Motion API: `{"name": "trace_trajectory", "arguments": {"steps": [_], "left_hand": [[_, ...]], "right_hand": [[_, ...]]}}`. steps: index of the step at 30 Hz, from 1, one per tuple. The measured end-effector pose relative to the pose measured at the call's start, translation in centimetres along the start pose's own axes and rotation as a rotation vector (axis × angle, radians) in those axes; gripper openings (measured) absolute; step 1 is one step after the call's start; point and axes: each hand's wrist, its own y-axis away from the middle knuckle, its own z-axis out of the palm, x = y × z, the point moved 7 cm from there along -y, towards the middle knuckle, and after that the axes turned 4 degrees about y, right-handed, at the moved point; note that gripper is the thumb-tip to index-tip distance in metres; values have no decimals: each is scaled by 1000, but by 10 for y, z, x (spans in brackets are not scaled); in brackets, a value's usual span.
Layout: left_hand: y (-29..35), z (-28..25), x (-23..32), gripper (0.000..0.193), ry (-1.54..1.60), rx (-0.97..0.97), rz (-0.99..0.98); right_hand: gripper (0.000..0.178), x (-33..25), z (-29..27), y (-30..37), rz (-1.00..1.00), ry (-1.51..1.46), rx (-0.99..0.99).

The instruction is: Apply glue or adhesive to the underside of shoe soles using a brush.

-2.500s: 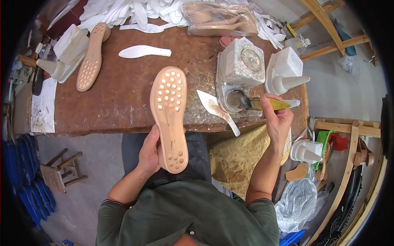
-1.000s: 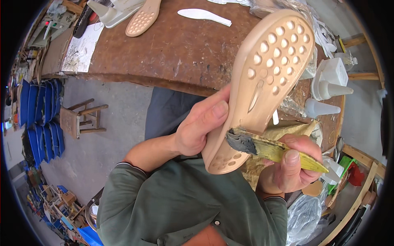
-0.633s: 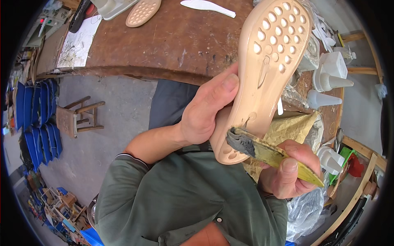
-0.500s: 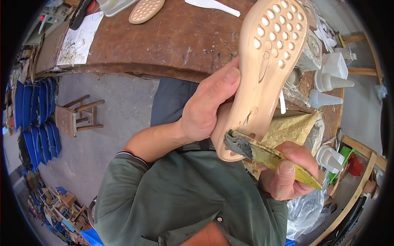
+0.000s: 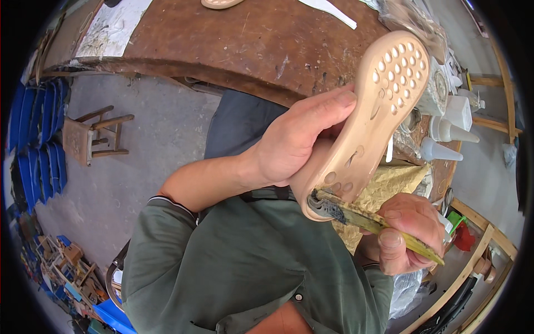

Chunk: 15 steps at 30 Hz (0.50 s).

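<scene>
A beige shoe sole (image 5: 356, 136) is tilted in front of my chest, its bottom face showing. White-looking round hollows dot its wide upper end, and a few larger shallow rounds mark its heel. My left hand (image 5: 297, 136) grips it from the left side, thumb along the edge and the other fingers hidden behind. Between the thumb and fingers of my right hand (image 5: 411, 234) is a flat yellow-green brush (image 5: 364, 219), its tip matted and dark grey. That tip touches the heel end of the sole.
Across the front stands a brown workbench (image 5: 222, 50) with a white plastic knife (image 5: 334, 12) and another beige sole piece (image 5: 221, 3). Nozzle-tipped bottles (image 5: 442, 150) and gold-coloured sheeting (image 5: 397, 181) are at right. A wooden stool (image 5: 97, 133) and blue stacked pieces (image 5: 41, 139) are at left.
The sole has shifted right and down in view, with my left hand still on it. The brush tip has moved closer to the heel's end edge. The bench has slid upward in the picture.
</scene>
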Motion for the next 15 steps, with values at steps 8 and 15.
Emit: {"name": "trace_trajectory", "arguments": {"steps": [8, 15], "left_hand": [[2, -10, -5, 42, -54, 18, -134], [9, -6, -16, 40, -4, 26, -280]], "right_hand": [[29, 0, 8, -22, -64, -61, -189], [26, -7, 12, -33, -106, -144, -372]]}}
